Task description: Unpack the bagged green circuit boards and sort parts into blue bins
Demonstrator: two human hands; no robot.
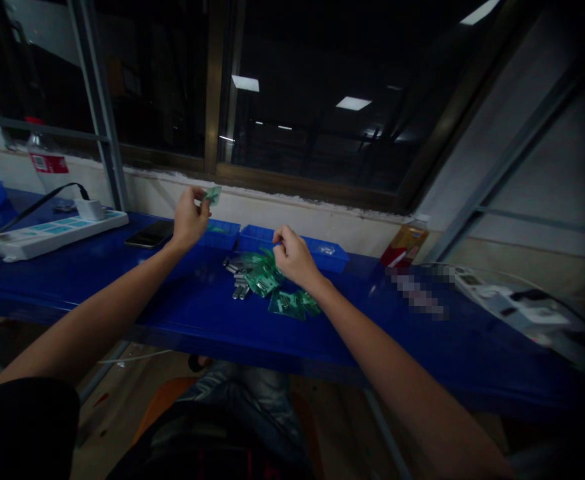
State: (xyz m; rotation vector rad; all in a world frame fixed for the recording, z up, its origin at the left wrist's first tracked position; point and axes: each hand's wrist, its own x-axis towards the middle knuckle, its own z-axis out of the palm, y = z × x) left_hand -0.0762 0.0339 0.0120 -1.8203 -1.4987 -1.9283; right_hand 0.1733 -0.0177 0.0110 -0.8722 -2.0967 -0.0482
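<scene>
My left hand (191, 217) is raised over the back of the blue table, its fingers pinching a small greenish plastic bag (213, 195). Over a pile of green plastic bags (265, 275), my right hand (293, 255) is closed, fingertips pressed together; whatever it may hold is too small to make out. Small metal cylinders (241, 288) lie loose at the pile's left side. Behind the pile stand blue bins: the left bin (222, 235) has something green inside, and the right bin (332, 257) holds a small clear item.
A white power strip (57, 233) with a plug and a dark phone (149, 234) lie on the left of the blue table (182, 313). A red-capped bottle (47, 157) stands behind. To the right are a brown-and-red drink container (405, 241) and another power strip (512, 303).
</scene>
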